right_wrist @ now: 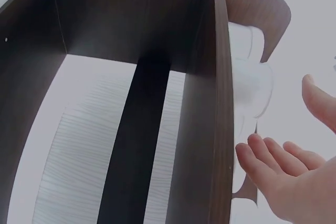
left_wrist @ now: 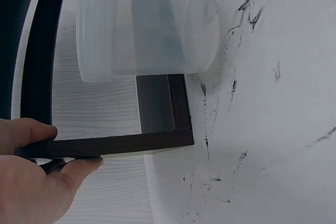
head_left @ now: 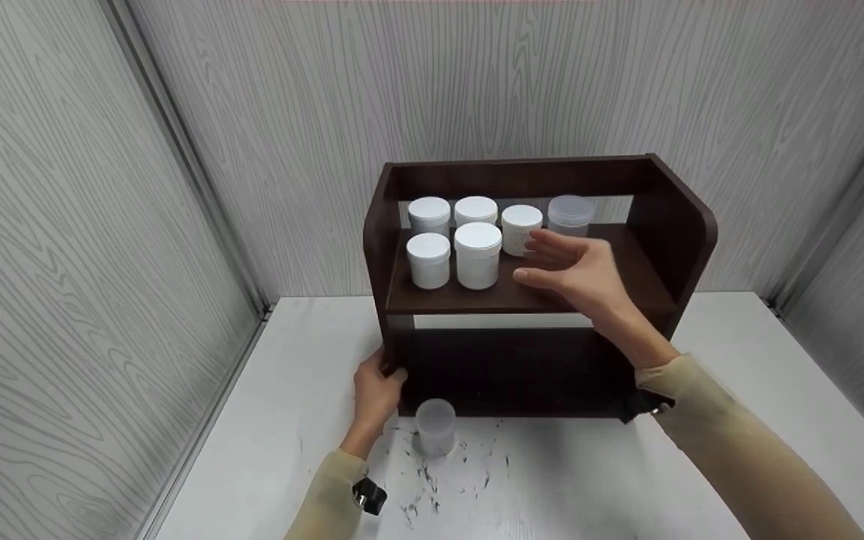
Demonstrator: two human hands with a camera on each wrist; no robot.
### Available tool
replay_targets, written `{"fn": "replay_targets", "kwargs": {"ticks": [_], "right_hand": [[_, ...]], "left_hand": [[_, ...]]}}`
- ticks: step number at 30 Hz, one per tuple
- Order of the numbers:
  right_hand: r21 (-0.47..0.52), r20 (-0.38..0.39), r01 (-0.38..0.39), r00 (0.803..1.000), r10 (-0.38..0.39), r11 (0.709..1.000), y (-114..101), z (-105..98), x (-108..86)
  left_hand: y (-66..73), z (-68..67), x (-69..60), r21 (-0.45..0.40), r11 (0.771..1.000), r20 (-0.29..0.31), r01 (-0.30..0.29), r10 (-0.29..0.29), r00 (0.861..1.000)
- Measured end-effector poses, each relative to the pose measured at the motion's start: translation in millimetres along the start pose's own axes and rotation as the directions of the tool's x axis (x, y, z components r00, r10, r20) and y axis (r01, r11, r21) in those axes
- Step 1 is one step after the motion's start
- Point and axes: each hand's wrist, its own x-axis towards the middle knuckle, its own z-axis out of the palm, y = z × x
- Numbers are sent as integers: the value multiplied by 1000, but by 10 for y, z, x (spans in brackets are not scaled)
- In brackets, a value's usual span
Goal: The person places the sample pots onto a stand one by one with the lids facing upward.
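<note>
A dark brown two-tier shelf [head_left: 522,301] stands on the white table. On its upper board are several white lidded jars [head_left: 477,259] and, behind my right hand, a translucent lidded jar [head_left: 571,211]. My right hand [head_left: 582,274] hovers over that board, thumb and fingers apart, with nothing between them. In the right wrist view the fingers [right_wrist: 262,166] are spread beside the shelf board. My left hand [head_left: 378,386] grips the front edge of the shelf's left side panel, thumb [left_wrist: 31,129] on one face and fingers on the other. Close by it, a translucent jar [head_left: 436,427] stands upright on the table.
Black scuff marks [head_left: 428,480] streak the white table [head_left: 312,337] in front of the shelf. Wood-grain panels [head_left: 477,82] rise behind and at both sides. The upper tier has raised side walls [head_left: 672,225] and a back rail [head_left: 522,176].
</note>
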Motion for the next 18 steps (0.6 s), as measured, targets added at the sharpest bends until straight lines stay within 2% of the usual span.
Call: {"fn": "replay_targets", "kwargs": {"ticks": [7, 13, 18], "right_hand": [[-37, -62, 53, 997, -56, 998, 8, -90, -370], [-51, -88, 115, 989, -119, 992, 98, -178, -687], [-90, -105, 89, 990, -98, 992, 243, -265, -914]], "left_hand": [[2, -13, -7, -33, 999, 26, -2, 3, 1000], [19, -18, 2, -27, 1000, 17, 2, -2, 1000], [23, -23, 4, -29, 1000, 14, -1, 1, 1000]]}}
